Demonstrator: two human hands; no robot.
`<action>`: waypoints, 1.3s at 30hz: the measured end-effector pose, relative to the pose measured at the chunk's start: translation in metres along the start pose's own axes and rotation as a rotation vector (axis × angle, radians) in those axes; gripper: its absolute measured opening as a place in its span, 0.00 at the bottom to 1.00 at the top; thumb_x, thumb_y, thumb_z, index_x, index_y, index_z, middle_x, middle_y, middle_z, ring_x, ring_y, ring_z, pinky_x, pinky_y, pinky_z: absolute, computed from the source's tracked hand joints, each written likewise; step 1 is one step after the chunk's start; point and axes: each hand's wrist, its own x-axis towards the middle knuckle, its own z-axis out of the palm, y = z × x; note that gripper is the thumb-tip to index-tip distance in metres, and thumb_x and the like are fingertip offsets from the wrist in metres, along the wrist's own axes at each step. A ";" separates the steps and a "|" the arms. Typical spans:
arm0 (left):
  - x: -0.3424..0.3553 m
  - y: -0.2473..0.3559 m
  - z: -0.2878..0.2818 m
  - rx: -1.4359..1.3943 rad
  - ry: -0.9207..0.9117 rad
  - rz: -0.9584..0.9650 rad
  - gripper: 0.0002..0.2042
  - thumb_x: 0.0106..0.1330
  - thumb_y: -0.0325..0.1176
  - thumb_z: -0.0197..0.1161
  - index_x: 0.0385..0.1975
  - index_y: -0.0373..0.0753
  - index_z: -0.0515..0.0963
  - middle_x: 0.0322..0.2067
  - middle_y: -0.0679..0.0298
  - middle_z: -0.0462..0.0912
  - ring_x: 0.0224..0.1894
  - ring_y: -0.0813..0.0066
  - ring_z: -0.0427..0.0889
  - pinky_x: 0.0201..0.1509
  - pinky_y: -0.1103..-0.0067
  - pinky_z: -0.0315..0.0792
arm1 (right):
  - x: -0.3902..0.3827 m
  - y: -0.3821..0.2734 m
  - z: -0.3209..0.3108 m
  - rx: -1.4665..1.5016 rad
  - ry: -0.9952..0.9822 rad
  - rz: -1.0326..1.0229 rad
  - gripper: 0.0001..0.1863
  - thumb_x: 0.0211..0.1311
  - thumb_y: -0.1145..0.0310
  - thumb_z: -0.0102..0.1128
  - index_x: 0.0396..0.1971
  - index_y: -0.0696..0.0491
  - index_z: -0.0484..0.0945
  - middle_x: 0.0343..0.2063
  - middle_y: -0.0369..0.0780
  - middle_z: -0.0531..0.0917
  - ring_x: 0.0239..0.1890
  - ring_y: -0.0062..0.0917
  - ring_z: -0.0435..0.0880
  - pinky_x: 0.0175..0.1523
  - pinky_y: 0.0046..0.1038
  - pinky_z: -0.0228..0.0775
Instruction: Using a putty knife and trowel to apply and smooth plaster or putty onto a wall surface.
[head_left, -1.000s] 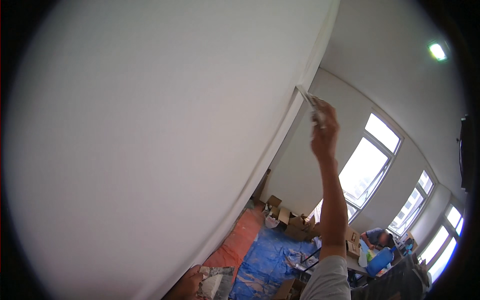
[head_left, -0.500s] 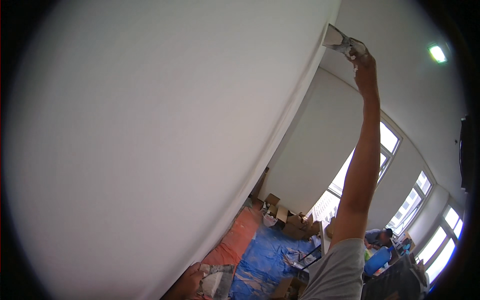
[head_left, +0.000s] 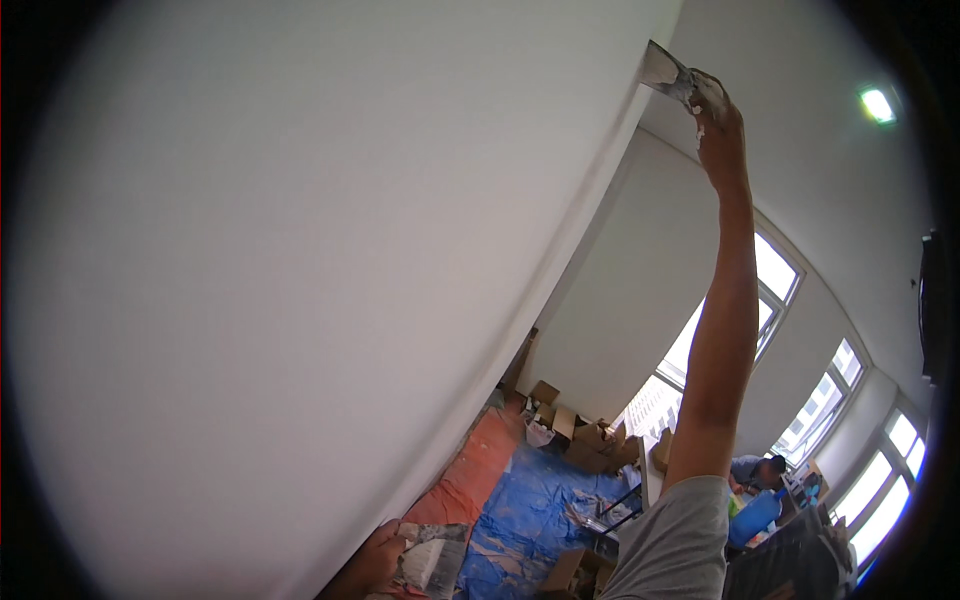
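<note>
My right arm reaches high, and my right hand [head_left: 718, 115] is closed around a putty knife [head_left: 667, 72]. The broad blade, smeared with white paste, meets the edge of the white wall [head_left: 350, 250] close to the ceiling. White paste also coats the fingers. Low in the picture, beside the wall's lower edge, my left hand [head_left: 375, 562] grips a second flat, paste-smeared putty blade [head_left: 435, 560]. A pale lump of putty lies on that blade. The left hand's handle grip is partly hidden.
Blue sheeting [head_left: 535, 510] and orange sheeting [head_left: 465, 460] cover the floor. Cardboard boxes [head_left: 595, 445] line the far wall, and an open box [head_left: 577, 575] sits nearer. Another person [head_left: 755, 472] bends by a blue water jug [head_left: 755, 518] near the windows.
My right hand and its putty knife have shifted slightly up and left along the wall's edge. My left hand has risen slightly with its blade.
</note>
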 end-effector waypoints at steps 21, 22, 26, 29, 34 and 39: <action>0.002 0.025 0.003 -0.397 0.006 -0.366 0.12 0.73 0.30 0.47 0.45 0.32 0.77 0.40 0.60 0.81 0.44 0.74 0.78 0.51 0.77 0.71 | 0.100 0.055 0.007 0.065 0.166 0.069 0.14 0.71 0.70 0.52 0.51 0.56 0.81 0.39 0.38 0.86 0.39 0.23 0.80 0.45 0.26 0.72; 0.002 0.034 0.001 -0.299 -0.018 -0.276 0.12 0.73 0.30 0.48 0.45 0.32 0.77 0.40 0.60 0.81 0.44 0.75 0.77 0.52 0.78 0.70 | 0.100 0.056 0.008 0.079 0.173 0.085 0.14 0.71 0.70 0.52 0.51 0.55 0.81 0.39 0.38 0.86 0.39 0.22 0.80 0.46 0.26 0.72; 0.000 0.025 -0.006 -0.042 -0.037 -0.211 0.12 0.73 0.30 0.48 0.45 0.32 0.77 0.40 0.62 0.81 0.44 0.76 0.77 0.52 0.77 0.70 | 0.103 0.059 0.014 0.121 0.132 0.046 0.16 0.72 0.69 0.54 0.54 0.59 0.78 0.43 0.39 0.84 0.42 0.24 0.80 0.47 0.26 0.72; 0.003 0.038 -0.002 -0.195 -0.038 -0.250 0.11 0.69 0.28 0.51 0.44 0.31 0.78 0.41 0.59 0.81 0.45 0.71 0.77 0.53 0.76 0.70 | 0.130 0.095 -0.021 -0.084 0.166 0.013 0.17 0.71 0.68 0.56 0.55 0.60 0.77 0.45 0.41 0.84 0.45 0.26 0.81 0.49 0.27 0.72; -0.008 0.047 -0.004 0.069 -0.006 0.036 0.10 0.69 0.30 0.50 0.40 0.31 0.76 0.28 0.62 0.77 0.32 0.76 0.75 0.40 0.78 0.70 | 0.104 0.052 0.017 0.130 0.172 0.113 0.19 0.70 0.65 0.58 0.56 0.60 0.77 0.46 0.42 0.85 0.47 0.27 0.81 0.51 0.28 0.72; -0.001 0.040 0.002 -0.031 -0.030 -0.056 0.10 0.69 0.30 0.50 0.40 0.33 0.76 0.28 0.64 0.76 0.31 0.77 0.73 0.38 0.78 0.70 | 0.099 0.053 0.003 0.101 0.184 0.095 0.19 0.71 0.63 0.58 0.54 0.60 0.79 0.42 0.41 0.85 0.44 0.25 0.81 0.50 0.28 0.72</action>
